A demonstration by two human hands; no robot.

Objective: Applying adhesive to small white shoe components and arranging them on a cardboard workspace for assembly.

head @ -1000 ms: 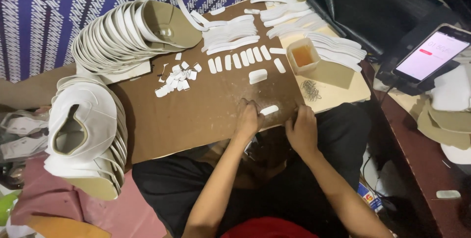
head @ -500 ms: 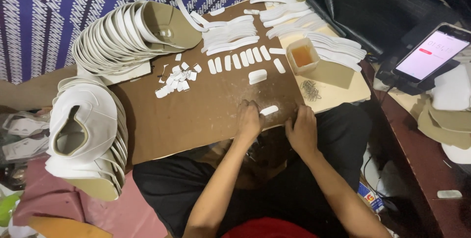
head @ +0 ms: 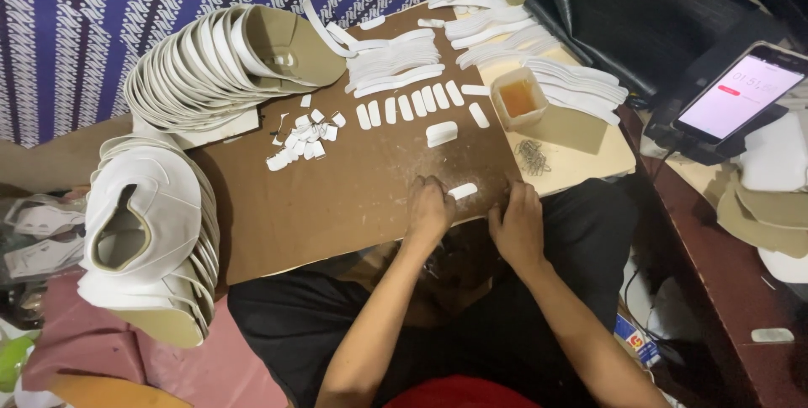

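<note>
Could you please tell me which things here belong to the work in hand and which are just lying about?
In use: left hand, right hand, small white strip, brown board.
Lying about: row of white strips, orange-filled cup, paper clips, phone, stacked white pieces.

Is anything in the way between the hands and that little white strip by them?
Nothing visible. The white strip lies on bare board, with the left hand touching it and the right hand just beside.
</note>
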